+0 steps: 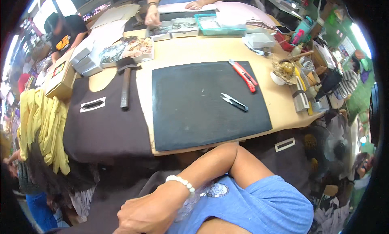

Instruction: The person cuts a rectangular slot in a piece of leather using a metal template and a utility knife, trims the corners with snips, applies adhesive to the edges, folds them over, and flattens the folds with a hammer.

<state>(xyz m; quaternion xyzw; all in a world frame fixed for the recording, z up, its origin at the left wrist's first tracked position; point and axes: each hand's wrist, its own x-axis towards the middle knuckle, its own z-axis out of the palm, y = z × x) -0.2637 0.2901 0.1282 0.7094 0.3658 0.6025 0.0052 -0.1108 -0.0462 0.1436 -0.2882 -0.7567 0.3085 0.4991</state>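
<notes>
My right arm bends across my body, a white bead bracelet (180,182) on its wrist. At the lower edge my right hand (144,211) is closed, fingers curled down into dark brown cloth (117,201) by my lap; the fingertips are hidden. My left hand is out of the picture. Before me on the table lies a black mat (194,108). It bears a red box cutter (244,77) and small thread snips (235,102). Left of the mat, a hammer (126,86) rests on a dark brown garment piece (109,128) with a slotted white patch (92,104).
Yellow cloth strips (40,124) hang at the table's left. White boxes of small parts (139,49) and a teal tray (219,25) stand far back, near a co-worker's hands (152,16). Tools crowd an organizer (300,98) at right. Another person sits far left.
</notes>
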